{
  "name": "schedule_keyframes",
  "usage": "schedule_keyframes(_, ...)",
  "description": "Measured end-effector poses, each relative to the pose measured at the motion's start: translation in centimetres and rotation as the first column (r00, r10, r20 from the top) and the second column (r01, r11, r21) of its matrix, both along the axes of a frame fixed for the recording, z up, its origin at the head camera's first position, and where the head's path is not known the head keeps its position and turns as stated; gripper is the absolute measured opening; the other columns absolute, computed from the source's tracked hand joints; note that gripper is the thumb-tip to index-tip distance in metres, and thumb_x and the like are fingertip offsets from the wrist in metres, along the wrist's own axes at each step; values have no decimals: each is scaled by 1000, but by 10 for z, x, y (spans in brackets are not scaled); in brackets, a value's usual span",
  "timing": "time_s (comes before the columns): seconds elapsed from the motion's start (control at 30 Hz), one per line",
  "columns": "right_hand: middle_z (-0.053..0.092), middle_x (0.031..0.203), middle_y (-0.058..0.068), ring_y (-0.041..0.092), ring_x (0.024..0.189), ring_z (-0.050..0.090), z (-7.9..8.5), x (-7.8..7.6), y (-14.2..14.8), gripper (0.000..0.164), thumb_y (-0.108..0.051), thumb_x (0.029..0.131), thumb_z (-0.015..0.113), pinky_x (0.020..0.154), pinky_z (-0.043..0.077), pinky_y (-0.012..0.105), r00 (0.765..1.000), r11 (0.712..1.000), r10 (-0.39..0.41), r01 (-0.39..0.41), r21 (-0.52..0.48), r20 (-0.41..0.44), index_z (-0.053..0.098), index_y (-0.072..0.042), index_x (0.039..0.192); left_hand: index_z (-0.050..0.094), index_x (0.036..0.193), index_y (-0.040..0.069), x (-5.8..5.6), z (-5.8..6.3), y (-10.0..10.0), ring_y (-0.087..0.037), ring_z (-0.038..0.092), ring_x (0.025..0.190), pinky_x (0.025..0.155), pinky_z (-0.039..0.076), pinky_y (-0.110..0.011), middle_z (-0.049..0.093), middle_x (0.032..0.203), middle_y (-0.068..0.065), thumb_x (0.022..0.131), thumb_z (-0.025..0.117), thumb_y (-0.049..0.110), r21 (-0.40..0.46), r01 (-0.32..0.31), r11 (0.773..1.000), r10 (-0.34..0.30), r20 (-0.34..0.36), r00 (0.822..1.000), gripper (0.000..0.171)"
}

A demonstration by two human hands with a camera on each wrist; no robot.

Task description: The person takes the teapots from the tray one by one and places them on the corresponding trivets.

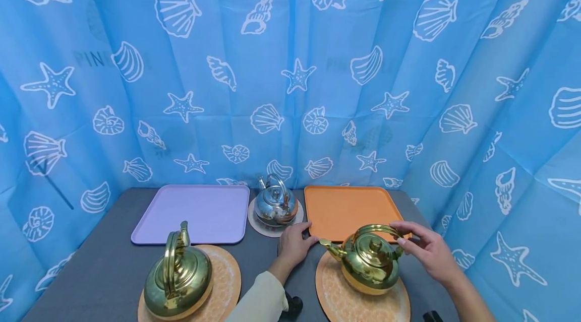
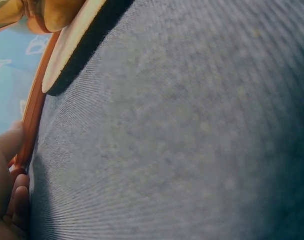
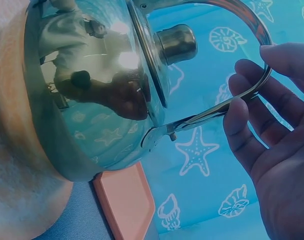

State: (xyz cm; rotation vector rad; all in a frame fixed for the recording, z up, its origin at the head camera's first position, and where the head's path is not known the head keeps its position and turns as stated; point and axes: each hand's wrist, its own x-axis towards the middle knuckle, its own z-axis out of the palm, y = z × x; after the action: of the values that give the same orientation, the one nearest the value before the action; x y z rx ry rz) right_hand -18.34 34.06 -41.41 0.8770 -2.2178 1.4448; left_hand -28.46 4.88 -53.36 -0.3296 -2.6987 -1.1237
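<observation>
At the front left corner of the orange tray (image 1: 351, 211), my left hand (image 1: 295, 247) holds the rim between thumb and forefinger. The left wrist view shows that hand (image 2: 2, 175) at its left edge, against the tray rim (image 2: 37, 110). My right hand (image 1: 428, 250) has thumb and fingers loosely around the rear of the handle of a shiny gold teakettle (image 1: 369, 266). This kettle stands on a round tan mat (image 1: 345, 304), spout pointing left. In the right wrist view, the fingers (image 3: 264, 117) touch the lower part of the handle.
Another gold kettle (image 1: 179, 279) stands on a round mat (image 1: 229, 274) at the front left. Behind it lies a purple tray (image 1: 199, 213). A small silver kettle (image 1: 275, 207) sits on a pale round mat (image 1: 260, 229) between the trays. A blue shell-print curtain (image 1: 290, 85) hangs behind the grey table.
</observation>
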Motion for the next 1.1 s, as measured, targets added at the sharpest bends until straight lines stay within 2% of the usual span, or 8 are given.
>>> schedule_keyframes(0.1,62,108,-1,10,86,56,1,-1,0,35,20,90,49,55,45,30,1000,1000,7,-7,-5,14,57,11,122,68,125,15,0,0,0,-21,60,107,90,47,-41,67,121,1,84,77,33,-6,-8,1000,8,3,1000,45)
schedule_keyframes(0.27,62,106,2,12,84,55,5,-4,0,33,21,90,46,54,44,32,998,997,64,-63,-43,28,57,12,120,68,124,15,0,-1,-1,-19,60,102,87,48,-40,67,119,1,84,77,32,-9,-12,1000,12,-9,1000,45)
schedule_keyframes(0.37,63,107,2,12,86,56,8,-6,0,30,21,91,45,55,45,32,998,998,58,-57,-36,16,58,14,117,68,124,15,0,-1,-3,-19,60,100,86,48,-40,68,118,1,84,77,31,-7,-14,1000,14,-9,1000,44)
schedule_keyframes(0.5,65,109,1,10,90,58,10,-9,1,26,17,93,47,59,47,29,999,999,-49,49,-3,2,59,13,115,68,124,16,1,0,-4,-15,60,94,83,49,-38,68,115,2,84,78,30,-7,-16,1000,16,3,1000,44)
schedule_keyframes(0.7,65,108,5,11,94,58,7,-14,4,23,9,95,52,67,49,24,978,977,-210,209,51,13,63,8,116,67,126,16,2,3,-4,-13,58,89,83,49,-39,67,113,2,83,79,27,16,-19,1000,18,58,998,45)
schedule_keyframes(0.93,66,105,0,5,93,57,-4,-19,10,21,6,95,55,72,46,16,945,939,-325,325,116,-22,66,5,113,66,126,13,7,12,-8,-23,58,113,95,46,-44,64,123,-4,85,77,21,53,21,998,-25,67,997,44)
schedule_keyframes(1.1,64,103,-4,-4,93,53,-13,-24,16,18,2,94,60,77,42,12,902,886,-424,432,170,-83,68,2,109,66,125,11,13,23,-14,-28,52,123,102,40,-48,62,127,-6,87,75,17,111,71,991,-77,51,996,40)
